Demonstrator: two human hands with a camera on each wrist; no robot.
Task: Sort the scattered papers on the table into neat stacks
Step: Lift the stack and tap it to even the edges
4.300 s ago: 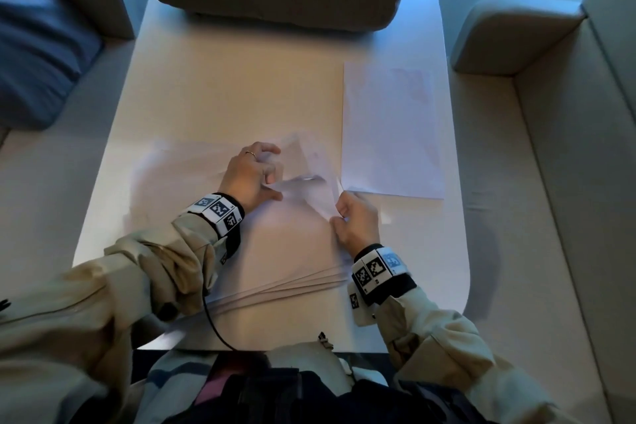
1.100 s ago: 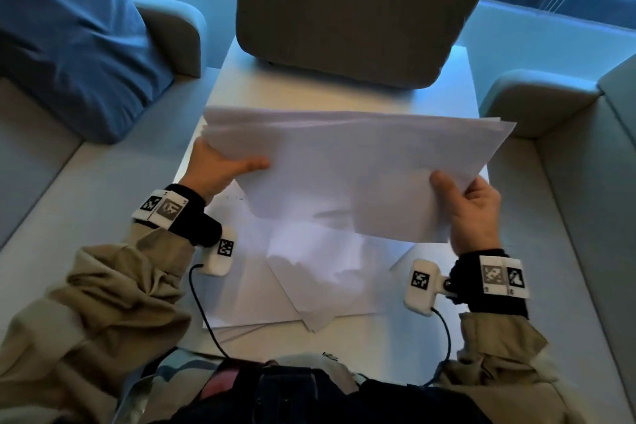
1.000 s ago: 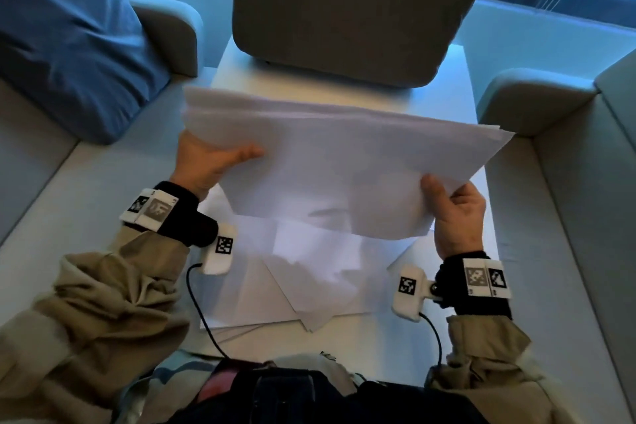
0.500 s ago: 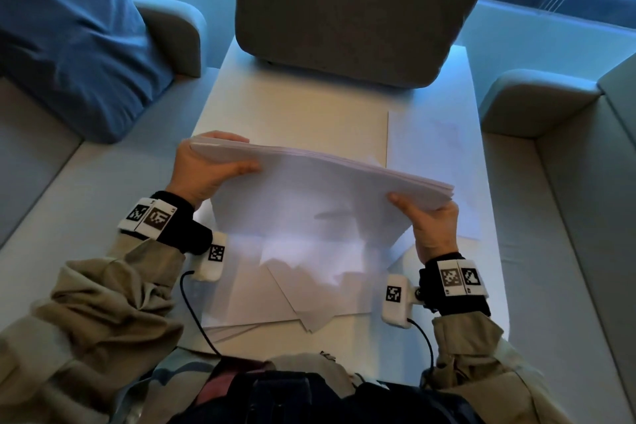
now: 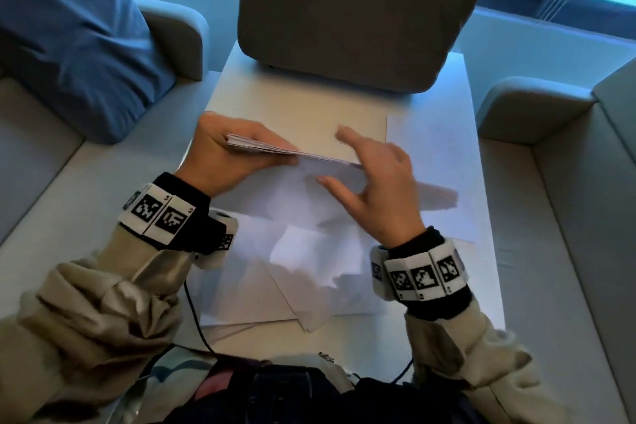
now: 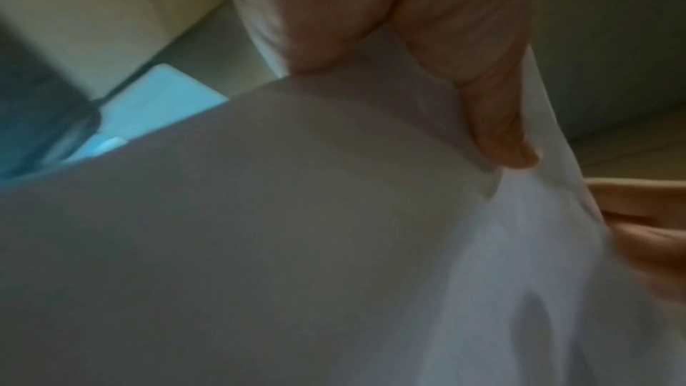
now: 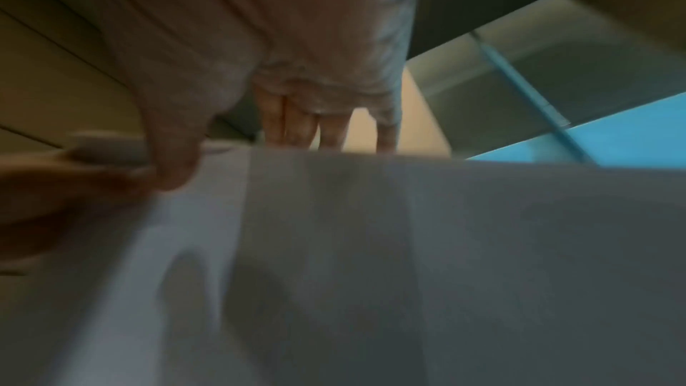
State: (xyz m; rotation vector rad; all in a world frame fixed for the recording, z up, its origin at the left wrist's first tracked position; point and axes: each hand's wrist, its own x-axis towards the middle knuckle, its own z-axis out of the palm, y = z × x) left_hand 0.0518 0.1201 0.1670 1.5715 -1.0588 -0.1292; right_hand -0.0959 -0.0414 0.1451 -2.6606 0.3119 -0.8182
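A sheaf of white papers [image 5: 275,182] hangs nearly flat, just above the white table [image 5: 303,103]. My left hand [image 5: 220,162] grips its left end, thumb [image 6: 497,140] on top and fingers below. My right hand [image 5: 358,165], blurred, is at the middle of the sheaf with straight, spread fingers; the thumb is on the near side and the fingers [image 7: 297,125] reach past the far edge. Loose sheets [image 5: 309,286] lie crosswise on the near part of the table. A squared stack [image 5: 426,148] lies at the back right.
A grey cushion [image 5: 358,10] stands on the far end of the table. A blue cushion [image 5: 69,27] lies on the sofa at left. Pale sofa seats and armrests [image 5: 526,103] flank the table on both sides. Cables run from the wrist cameras along the table's near edge.
The sheaf came down from standing on edge to nearly flat. My right hand let go of the sheaf's right end and slid left to its middle. My left hand kept its grip.
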